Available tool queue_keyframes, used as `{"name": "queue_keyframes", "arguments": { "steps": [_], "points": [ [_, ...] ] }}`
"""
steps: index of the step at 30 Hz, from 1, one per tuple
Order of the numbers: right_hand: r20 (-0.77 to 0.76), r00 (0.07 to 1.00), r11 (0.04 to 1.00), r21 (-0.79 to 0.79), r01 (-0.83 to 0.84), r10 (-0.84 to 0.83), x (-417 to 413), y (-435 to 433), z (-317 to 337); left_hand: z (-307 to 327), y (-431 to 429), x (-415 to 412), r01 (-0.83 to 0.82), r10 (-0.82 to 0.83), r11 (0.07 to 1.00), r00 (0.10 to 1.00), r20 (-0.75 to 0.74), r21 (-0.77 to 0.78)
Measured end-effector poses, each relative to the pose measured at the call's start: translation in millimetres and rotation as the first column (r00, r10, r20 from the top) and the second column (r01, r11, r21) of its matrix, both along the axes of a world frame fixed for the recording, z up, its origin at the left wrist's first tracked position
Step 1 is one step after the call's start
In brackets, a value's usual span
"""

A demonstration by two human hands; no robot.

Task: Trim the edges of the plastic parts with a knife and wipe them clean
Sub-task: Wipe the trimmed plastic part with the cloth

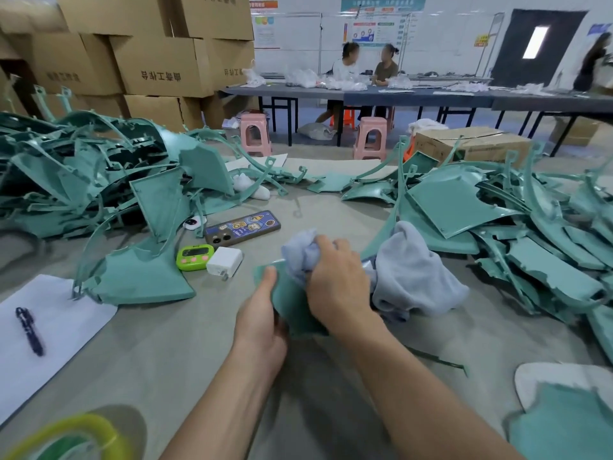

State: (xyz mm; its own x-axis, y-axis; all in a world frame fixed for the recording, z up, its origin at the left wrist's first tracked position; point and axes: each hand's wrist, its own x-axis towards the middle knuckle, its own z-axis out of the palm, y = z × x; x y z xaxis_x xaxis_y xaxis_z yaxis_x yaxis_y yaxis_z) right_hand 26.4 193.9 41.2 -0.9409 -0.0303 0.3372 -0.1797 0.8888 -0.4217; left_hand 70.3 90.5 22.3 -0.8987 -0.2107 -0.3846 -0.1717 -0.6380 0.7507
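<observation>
The right hand (335, 283) is curled around a bunched end of the grey cloth (414, 270) and presses it onto the green plastic part (292, 305), knuckles up, with the forearm reaching in from the lower right. The left hand (262, 312) grips the same part along its near left edge, thumb on top, steadying it just above the table (185, 343). The step in hand looks like wiping, which suggests this 1 part is already trimmed; no knife is visible. Outward, 2 heaps of similar parts flank the hands, the left pile (99, 180) and the right pile (497, 234). I cannot tell which is finished, so much of the job may remain. A phone (242, 227), a green timer (194, 257) and a white charger (224, 262) lie just beyond the left hand.
</observation>
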Motion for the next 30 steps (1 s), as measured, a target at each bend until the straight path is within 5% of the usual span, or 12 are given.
{"name": "queue_keyframes", "arguments": {
  "steps": [3,6,8,11,15,18,23,27,29,30],
  "points": [
    [-0.023,1.000,1.000,-0.014,0.012,-0.013,8,0,-4,-2,-2,4,-0.056,0.056,0.998,0.998,-0.013,0.016],
    [-0.096,0.937,0.941,0.079,-0.329,0.335,37,-3,-15,1,-8,3,-0.061,0.061,0.998,0.998,0.030,0.001],
    [-0.061,0.915,0.915,0.102,-0.391,0.398,44,2,-18,2,-6,5,-0.061,0.062,0.998,0.997,0.036,-0.019],
    [-0.097,0.989,0.992,0.060,-0.110,0.116,28,12,-9,4,-1,6,-0.138,0.138,0.990,0.990,-0.017,-0.022],
    [0.151,0.982,0.912,-0.379,0.160,-0.110,9,33,8,11,-12,7,-0.248,0.246,0.969,0.966,-0.080,-0.010],
    [0.336,0.942,0.693,-0.680,0.240,0.004,3,49,25,12,-19,6,-0.206,0.210,0.977,0.974,-0.079,0.064],
    [0.498,0.767,0.437,-0.842,0.316,0.404,23,51,47,17,1,-6,-0.028,0.026,0.999,0.998,-0.051,-0.025],
    [0.479,0.798,0.492,-0.827,0.270,0.366,44,39,47,14,18,-13,-0.065,0.036,0.889,0.997,-0.072,-0.453],
    [0.455,0.833,0.536,-0.810,0.239,0.315,47,32,42,13,20,-8,0.026,-0.079,0.872,0.993,-0.088,-0.488],
    [0.437,0.855,0.564,-0.795,0.221,0.281,46,30,39,12,21,-5,0.117,-0.162,0.915,0.983,-0.087,-0.387]
  ]
}}
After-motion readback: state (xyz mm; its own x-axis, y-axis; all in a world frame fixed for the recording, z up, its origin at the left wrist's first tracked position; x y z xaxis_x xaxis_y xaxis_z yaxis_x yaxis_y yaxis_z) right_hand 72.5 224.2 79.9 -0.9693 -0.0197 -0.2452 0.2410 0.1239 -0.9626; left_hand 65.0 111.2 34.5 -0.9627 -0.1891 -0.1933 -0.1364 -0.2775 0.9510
